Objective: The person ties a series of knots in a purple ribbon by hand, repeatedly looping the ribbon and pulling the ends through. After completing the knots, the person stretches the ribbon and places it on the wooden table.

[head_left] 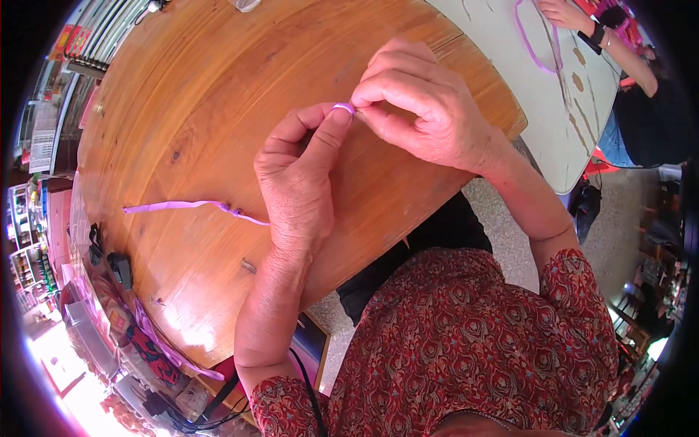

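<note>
A broad, round-edged tabletop of varnished brown wood (218, 131) spreads under the person's hands. Beyond it, at upper right, stands a white table with brown streaks (582, 138). The right hand (422, 105) has its thumb and forefinger pinched together; what lies between them is too small to tell. The left hand (297, 164) grips a narrow, shiny purple ribbon (344, 108) between thumb and forefinger, above the wood, touching the right fingertips. A flat, knotted lilac ribbon strip (175, 206) lies on the wood, running toward the left wrist.
</note>
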{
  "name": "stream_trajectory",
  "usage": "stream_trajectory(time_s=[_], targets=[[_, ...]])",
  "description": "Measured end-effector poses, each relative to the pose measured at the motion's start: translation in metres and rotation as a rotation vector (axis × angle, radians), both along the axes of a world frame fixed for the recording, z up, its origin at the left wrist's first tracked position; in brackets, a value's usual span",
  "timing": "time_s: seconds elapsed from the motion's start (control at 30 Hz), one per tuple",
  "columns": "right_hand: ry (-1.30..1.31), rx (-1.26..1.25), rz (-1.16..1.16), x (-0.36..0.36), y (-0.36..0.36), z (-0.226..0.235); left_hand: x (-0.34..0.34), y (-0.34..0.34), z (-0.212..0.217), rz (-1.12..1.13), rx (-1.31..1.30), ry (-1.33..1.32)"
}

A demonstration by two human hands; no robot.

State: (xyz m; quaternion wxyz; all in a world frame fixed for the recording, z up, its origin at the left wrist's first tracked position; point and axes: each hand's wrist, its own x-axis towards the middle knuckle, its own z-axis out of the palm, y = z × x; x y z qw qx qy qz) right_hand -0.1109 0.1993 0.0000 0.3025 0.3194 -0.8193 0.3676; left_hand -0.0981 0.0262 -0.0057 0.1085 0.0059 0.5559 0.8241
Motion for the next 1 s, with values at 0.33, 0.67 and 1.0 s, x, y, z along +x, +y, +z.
stream_trajectory(time_s=[0.33, 0.67, 1.0], targets=[[0.160, 0.168, 0.157, -0.007, 0.012, 0.007, -0.006, -0.011, 0.001, -0.198, 0.034, -0.060], [0.027, -0.078, 0.112, -0.006, 0.012, -0.003, 0.001, 0.002, 0.005, -0.042, -0.192, 0.047], [-0.187, -0.214, 0.113, 0.006, 0.001, 0.006, 0.002, 0.002, 0.008, -0.008, -0.162, 0.133]])
